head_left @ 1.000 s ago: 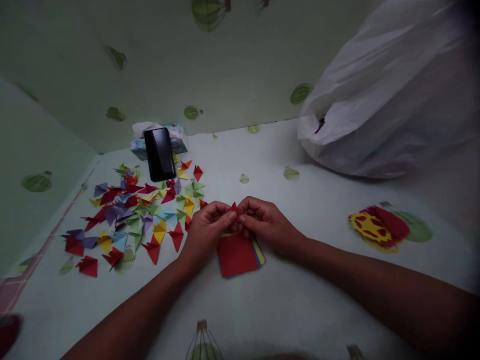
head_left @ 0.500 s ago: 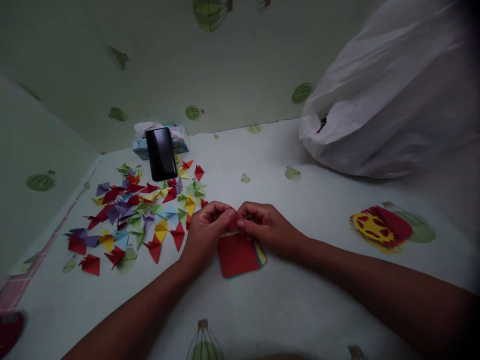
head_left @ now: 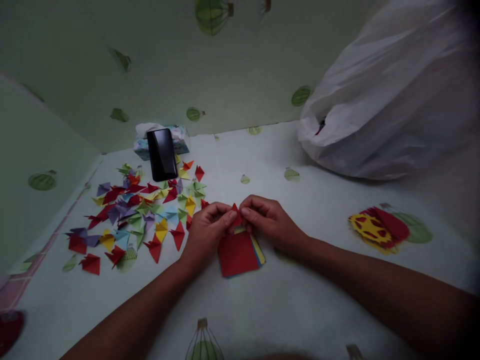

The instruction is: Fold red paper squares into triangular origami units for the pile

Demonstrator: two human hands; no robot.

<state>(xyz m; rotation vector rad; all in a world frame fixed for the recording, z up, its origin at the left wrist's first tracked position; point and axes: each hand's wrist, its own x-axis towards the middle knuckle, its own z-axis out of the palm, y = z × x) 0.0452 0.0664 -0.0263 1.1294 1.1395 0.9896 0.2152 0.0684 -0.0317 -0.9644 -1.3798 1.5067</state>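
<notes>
Just beyond the stack of paper [head_left: 239,256], the left hand [head_left: 210,227] pinches a small folded red paper [head_left: 236,214] between thumb and curled fingers. The right hand [head_left: 270,220], near the stack's far right corner, has its fingers nearly closed; I cannot tell whether they grip it. Folded paper shapes [head_left: 141,208] lie left of the stack.

Single head-worn view, forward and down, fairly close.

Left fingers [head_left: 230,217] hold folded red paper [head_left: 236,213] beside a paper stack [head_left: 239,255].
</notes>
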